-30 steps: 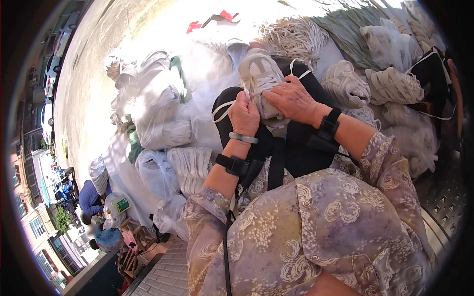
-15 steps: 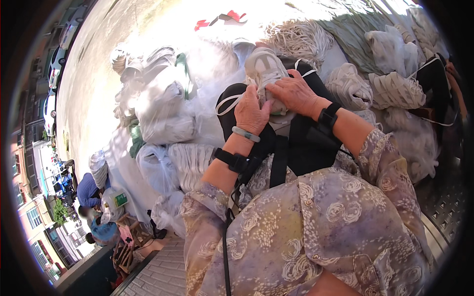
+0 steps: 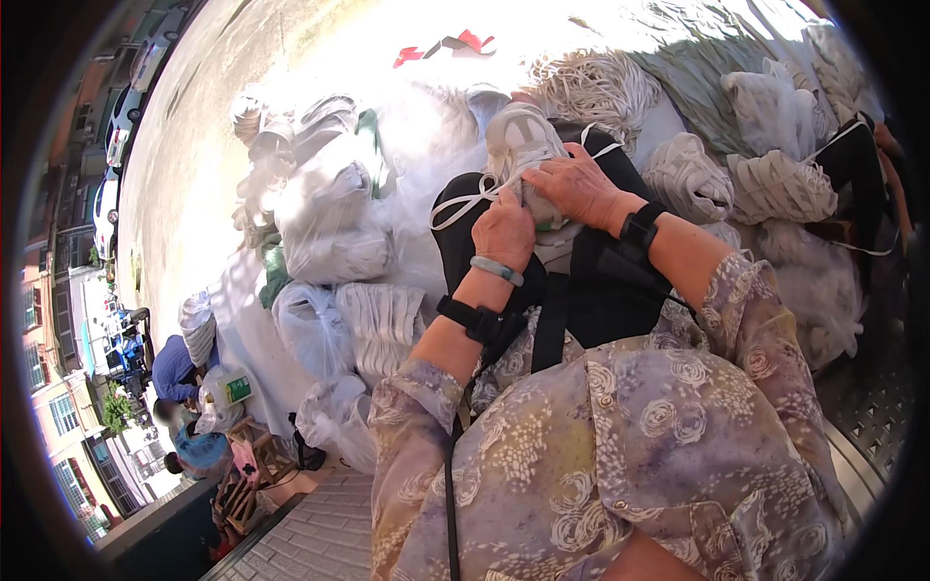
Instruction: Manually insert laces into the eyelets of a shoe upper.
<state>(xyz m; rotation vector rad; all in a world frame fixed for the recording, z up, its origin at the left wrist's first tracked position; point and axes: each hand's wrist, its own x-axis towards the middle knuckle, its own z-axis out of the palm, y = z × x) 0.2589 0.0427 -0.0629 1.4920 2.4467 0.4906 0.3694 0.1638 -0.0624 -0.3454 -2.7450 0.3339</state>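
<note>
A light grey and white sneaker point(image 3: 518, 134) rests on my lap between my black-clad thighs, its toe pointing away from me. White shoelace point(image 3: 472, 200) loops out from its left side over my left thigh. My left hand point(image 3: 505, 230) is closed at the left edge of the lacing, pinching the lace; its fingertips are partly hidden. On the right side of the shoe, my right hand point(image 3: 578, 191) grips the lacing area with thumb and fingers. Another lace loop point(image 3: 603, 142) sticks out to the right, above that hand.
Bundles of pale shoe parts in clear plastic bags point(image 3: 334, 228) lie to the left. A heap of loose white laces point(image 3: 605, 87) is beyond my knees. Rolled stacks of shoe parts point(image 3: 686, 176) sit to the right. Other people point(image 3: 179, 373) sit at the far left, near a wooden stool point(image 3: 257, 455).
My left hand has turned inward and closed more, drawing the lace into a loop at the left of the sneaker. The right hand stays almost in place on the shoe.
</note>
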